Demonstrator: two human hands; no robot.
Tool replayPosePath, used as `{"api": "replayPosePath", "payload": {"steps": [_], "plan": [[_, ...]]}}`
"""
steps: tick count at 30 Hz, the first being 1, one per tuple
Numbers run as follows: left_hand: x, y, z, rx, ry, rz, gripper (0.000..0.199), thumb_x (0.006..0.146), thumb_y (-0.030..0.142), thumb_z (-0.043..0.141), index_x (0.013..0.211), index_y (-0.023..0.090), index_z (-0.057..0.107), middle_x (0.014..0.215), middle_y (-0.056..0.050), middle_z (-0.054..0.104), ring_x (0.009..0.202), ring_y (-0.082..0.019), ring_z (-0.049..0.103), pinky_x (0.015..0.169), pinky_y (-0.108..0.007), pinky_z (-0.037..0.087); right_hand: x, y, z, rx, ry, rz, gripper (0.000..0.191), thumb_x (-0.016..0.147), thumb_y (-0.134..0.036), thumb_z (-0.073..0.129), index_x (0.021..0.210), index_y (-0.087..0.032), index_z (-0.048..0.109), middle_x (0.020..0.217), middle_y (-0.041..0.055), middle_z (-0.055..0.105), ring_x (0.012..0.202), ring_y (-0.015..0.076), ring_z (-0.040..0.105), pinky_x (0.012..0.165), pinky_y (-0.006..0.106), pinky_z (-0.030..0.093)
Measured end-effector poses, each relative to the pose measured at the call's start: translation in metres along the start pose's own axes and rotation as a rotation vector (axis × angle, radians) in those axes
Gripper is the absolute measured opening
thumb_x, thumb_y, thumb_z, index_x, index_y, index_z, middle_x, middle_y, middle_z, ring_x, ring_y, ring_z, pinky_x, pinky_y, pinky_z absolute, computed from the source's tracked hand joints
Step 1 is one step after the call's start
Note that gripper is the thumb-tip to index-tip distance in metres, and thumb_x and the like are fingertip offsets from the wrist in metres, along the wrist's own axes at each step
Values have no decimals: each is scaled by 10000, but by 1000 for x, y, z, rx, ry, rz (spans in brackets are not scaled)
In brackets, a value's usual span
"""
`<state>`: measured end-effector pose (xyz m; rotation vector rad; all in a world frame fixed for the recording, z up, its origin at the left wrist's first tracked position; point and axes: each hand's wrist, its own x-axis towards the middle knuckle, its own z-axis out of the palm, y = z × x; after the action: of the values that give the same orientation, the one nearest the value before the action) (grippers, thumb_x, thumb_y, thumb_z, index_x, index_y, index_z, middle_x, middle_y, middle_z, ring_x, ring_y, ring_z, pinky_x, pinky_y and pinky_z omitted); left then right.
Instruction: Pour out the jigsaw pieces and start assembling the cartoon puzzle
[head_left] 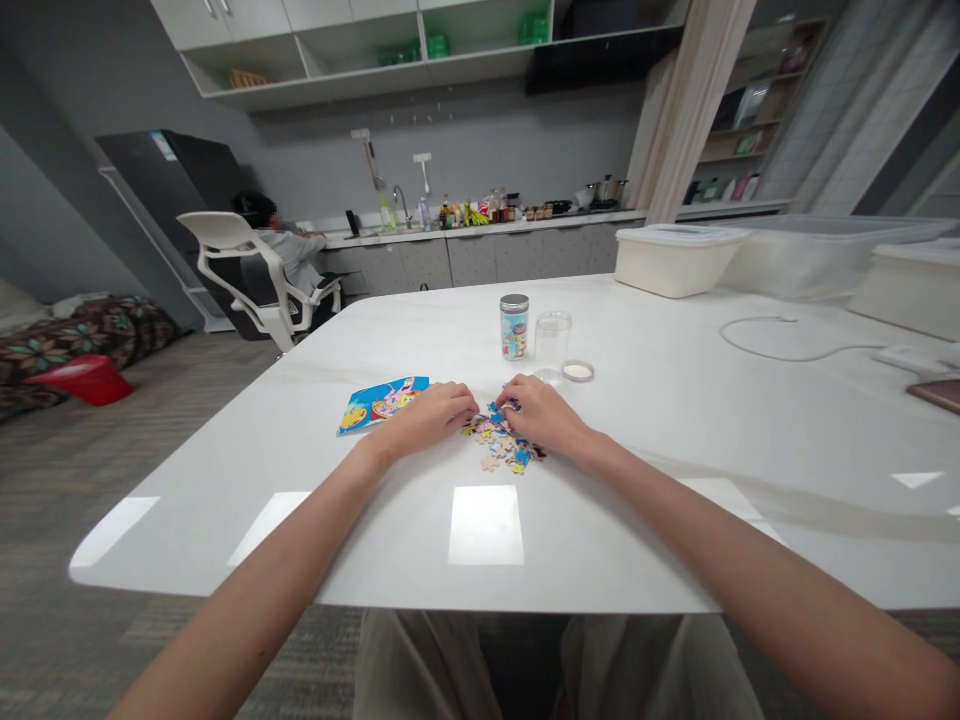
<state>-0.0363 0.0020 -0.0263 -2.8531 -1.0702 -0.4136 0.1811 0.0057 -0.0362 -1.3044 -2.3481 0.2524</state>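
A small heap of jigsaw puzzle pieces [501, 447], some printed and some showing bare backs, lies on the white table [375, 545]. At its left edge is my left hand [435, 415], fingers bent and close together; whatever they hold is hidden. On the other side my right hand [546, 412] pinches a blue puzzle piece [496, 412] between thumb and finger at the top of the heap. A blue cartoon picture sheet [382, 400] lies flat beside my left hand, partly covered by it. Beyond the hands stand a printed canister [514, 330] with a silver lid and a clear jar [553, 342].
A round lid [578, 371] lies near the jar. Lidded white bins [675, 262] and a clear plastic box [810, 255] stand at the back right, with a white cable [787, 355] before them. Someone sits in a white chair [240, 265] by the kitchen counter.
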Motion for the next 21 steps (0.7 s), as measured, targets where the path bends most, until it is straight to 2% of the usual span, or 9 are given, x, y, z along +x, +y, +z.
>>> {"api": "replayPosePath", "payload": {"steps": [6,9,14,21], "plan": [[0,-1,-2,-68,51,-85,196,923,190,435,930,180,631,921,-60,661,877,-195,609,808,-332,473,0,-1,1,32,-8,0,256,842,-93,521,957,-166,737,1045,92,668,1015,216,581,890,309,422],[0,-4,-1,-117,34,-134,178,904,207,456,901,189,633,873,-41,666,840,-184,615,790,-319,477,1,3,0,29,0,-17,262,850,-95,506,961,-158,736,1040,97,667,1011,216,580,888,309,425],[0,-5,2,-106,21,-265,212,877,206,488,1030,189,633,818,-26,669,773,-179,617,750,-313,476,4,16,-7,4,11,-43,214,844,-123,548,930,-155,741,1024,103,667,993,219,586,894,314,427],[1,-1,1,-55,0,-185,197,918,288,496,878,182,657,897,-61,629,847,-191,600,767,-310,460,6,20,-10,-38,37,-62,209,849,-128,546,912,-144,745,1024,115,675,990,231,596,886,321,437]]}}
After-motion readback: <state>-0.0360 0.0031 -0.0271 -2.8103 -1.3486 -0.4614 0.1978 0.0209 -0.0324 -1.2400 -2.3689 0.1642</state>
